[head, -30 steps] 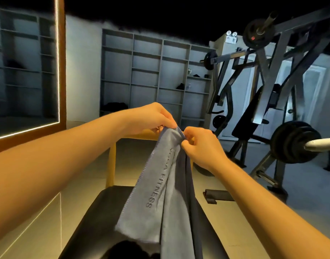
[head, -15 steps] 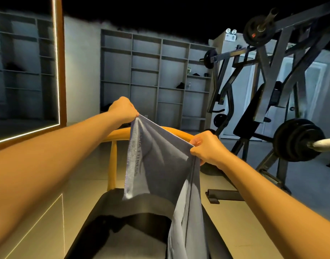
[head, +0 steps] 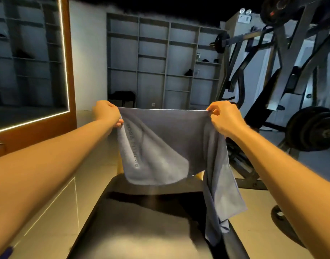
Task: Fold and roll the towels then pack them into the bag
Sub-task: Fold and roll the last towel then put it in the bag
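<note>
Head view: your left grip point(head: 107, 114) and right grip point(head: 224, 118) each pinch one upper corner of the towel point(head: 166, 139), with fingers curled onto the cloth. The towel hangs in the air in front of you, over the far end of the black counter point(head: 141, 221). Its top edge runs level from left to right and is drawn taut between the two grips. The cloth is doubled: a short flap hangs below the left grip, and a long tail drops from the right grip along the counter's right side. The long axis of that tail points downward. The lettering point(head: 132, 146) runs vertically near the towel's left edge and is too blurred to read. The left grip's fingertips are hidden behind the corner. Whether the tail's lower end touches the counter cannot be told. Compared with half a second ago, the grips are farther apart. The top edge, then slanted and slack, is now level and taut.
</note>
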The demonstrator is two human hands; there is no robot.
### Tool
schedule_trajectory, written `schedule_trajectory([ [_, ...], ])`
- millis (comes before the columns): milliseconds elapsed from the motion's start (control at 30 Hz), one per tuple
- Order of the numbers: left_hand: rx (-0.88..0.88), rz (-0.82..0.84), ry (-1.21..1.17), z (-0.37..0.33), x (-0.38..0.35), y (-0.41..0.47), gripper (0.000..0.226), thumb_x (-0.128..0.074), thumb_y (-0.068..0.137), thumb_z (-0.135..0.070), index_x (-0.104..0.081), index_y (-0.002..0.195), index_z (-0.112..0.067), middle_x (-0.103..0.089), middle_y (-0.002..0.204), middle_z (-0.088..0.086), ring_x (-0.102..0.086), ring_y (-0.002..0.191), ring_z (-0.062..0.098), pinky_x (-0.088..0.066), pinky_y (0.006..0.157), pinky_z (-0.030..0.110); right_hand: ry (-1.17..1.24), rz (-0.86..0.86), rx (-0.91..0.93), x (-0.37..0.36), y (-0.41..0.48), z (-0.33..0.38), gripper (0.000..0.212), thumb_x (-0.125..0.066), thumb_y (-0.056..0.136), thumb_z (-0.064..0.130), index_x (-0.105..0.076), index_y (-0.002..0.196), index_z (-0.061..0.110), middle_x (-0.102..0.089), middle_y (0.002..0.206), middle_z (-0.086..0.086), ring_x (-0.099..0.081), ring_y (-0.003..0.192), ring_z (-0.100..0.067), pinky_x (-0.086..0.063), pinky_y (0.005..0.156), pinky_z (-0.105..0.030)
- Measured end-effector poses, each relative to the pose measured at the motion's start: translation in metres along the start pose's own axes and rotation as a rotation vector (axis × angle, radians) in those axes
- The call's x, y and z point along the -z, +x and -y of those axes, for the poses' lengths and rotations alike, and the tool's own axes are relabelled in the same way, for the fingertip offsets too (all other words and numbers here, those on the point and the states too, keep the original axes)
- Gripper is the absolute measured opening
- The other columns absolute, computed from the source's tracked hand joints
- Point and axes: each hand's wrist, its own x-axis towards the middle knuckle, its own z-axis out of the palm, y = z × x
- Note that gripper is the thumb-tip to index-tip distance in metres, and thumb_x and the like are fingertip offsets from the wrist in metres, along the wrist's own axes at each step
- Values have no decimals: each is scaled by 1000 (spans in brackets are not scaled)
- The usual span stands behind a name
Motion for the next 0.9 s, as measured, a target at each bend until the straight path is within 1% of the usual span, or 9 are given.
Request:
schedule_trajectory([
  [133,-243,4,19,31,13,-36,19,-56,101,-14,-71,108,-5,-66,96,6,-63,87,21,-48,72,29,199,345,120,-41,-91,-4,20,-61,93,9,-77,85,18,-70,73,4,-59,69,-10,-50,68,-31],
  [233,-371,198,129,68,11,-72,16,-60,100,-20,-73,104,-12,-70,97,4,-62,90,20,-48,80,34,84,823,131,-94,-177,-19,15,-63,94,28,-77,89,28,-71,76,12,-63,73,-4,-56,77,-29],
  [300,-430,347,249,94,6,-100,13,-61,100,-21,-72,99,-15,-68,94,0,-60,86,17,-45,78,32,124,1005,30,-115,-213,-38,14,-64,93,21,-78,96,24,-76,89,10,-69,85,-9,-58,89,-34],
  [367,-470,446,317,115,1,-122,13,-61,100,-23,-72,97,-18,-69,93,-1,-60,84,15,-47,77,30,248,859,-149,-115,-225,-60,19,-62,94,11,-77,87,19,-77,83,3,-73,79,-11,-61,85,-35],
  [467,-498,512,341,128,-1,-141,12,-64,99,-24,-74,96,-19,-70,88,-3,-63,82,16,-50,77,31,189,519,-430,-99,-223,-102,25,-58,91,4,-71,70,10,-69,60,-6,-65,53,-14,-59,62,-35],
  [533,-519,511,329,129,-2,-147,10,-66,97,-25,-74,94,-20,-71,86,-4,-64,80,15,-51,77,32,150,378,-640,-88,-222,-129,21,-57,94,7,-70,79,-1,-67,65,-19,-60,54,-22,-53,54,-35],
  [700,-559,501,309,123,-6,-158,10,-67,97,-24,-74,94,-19,-71,87,-3,-63,80,15,-50,76,31,341,348,-1076,-85,-221,-154,27,-53,103,20,-66,105,-4,-65,85,-17,-59,71,-24,-49,67,-36],
  [800,-562,531,308,119,-9,-162,10,-66,97,-24,-74,98,-19,-72,90,-1,-64,84,16,-53,79,33,484,358,-1200,-96,-211,-150,36,-51,104,35,-67,96,3,-61,80,-11,-52,67,-18,-40,66,-32],
  [900,-572,560,330,115,-14,-165,15,-62,100,-19,-76,105,-17,-73,98,2,-63,89,17,-53,82,31,598,364,-1288,-112,-202,-143,28,-56,101,34,-59,87,10,-58,78,-7,-46,63,-13,-35,58,-25],
])
